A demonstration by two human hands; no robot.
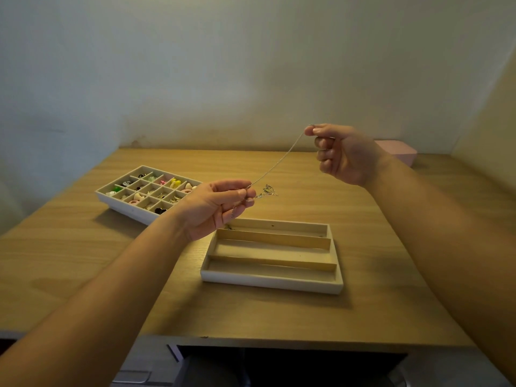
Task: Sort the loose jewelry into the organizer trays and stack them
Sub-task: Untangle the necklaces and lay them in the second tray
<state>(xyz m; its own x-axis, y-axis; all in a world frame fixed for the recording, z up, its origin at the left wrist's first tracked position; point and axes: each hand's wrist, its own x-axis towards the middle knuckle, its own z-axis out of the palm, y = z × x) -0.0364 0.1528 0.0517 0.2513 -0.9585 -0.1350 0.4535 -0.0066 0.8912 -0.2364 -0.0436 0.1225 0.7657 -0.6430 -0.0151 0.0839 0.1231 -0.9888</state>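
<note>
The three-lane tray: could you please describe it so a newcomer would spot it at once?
On the wooden desk, look nearest the front edge, under the raised necklace. The beige tray there has three long lanes, nearly empty, unlike the grid tray to its left, packed with colourful pieces.

You have a wooden table (69, 219) before you; a pink box (399, 152) sits at its far right corner; a pale wall (223, 65) rises behind it.
</note>
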